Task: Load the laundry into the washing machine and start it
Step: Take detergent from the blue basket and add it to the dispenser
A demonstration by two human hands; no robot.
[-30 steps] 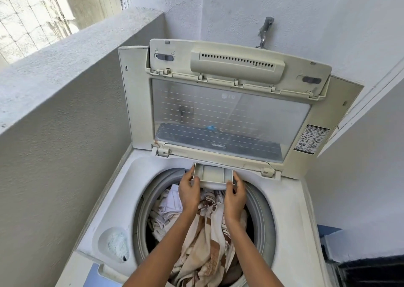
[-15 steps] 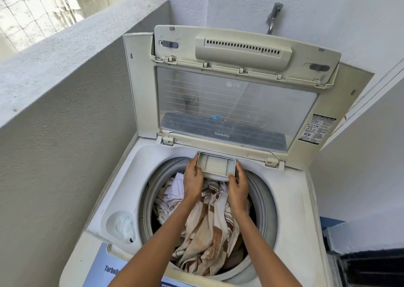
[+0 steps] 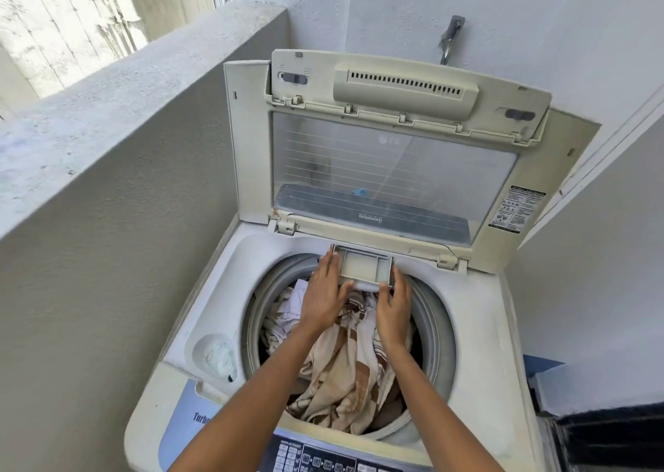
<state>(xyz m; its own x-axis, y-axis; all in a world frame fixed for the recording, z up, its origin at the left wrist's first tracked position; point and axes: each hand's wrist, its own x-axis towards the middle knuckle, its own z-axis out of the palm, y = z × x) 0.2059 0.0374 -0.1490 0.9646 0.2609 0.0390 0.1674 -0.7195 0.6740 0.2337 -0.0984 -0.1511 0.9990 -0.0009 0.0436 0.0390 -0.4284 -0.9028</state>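
Laundry [image 3: 345,360] already fills the washing machine [image 3: 481,327] drum; left hand [image 3: 323,292] and right hand [image 3: 393,309], fingers straight, flank the detergent drawer [image 3: 361,266] at 12 o'clock; lid [image 3: 391,155] open, start pending.

"LG" logo seen faintly on the glass of the raised lid [image 3: 391,169], "Turbo", cut off by an arm, printed on the blue control panel [image 3: 196,414], instruction sticker [image 3: 515,210] on the lid frame, print too small to be read

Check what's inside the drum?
The drum holds laundry, brown-and-cream cloth over white pieces. Both forearms cover part of it; anything beneath the pile is hidden.
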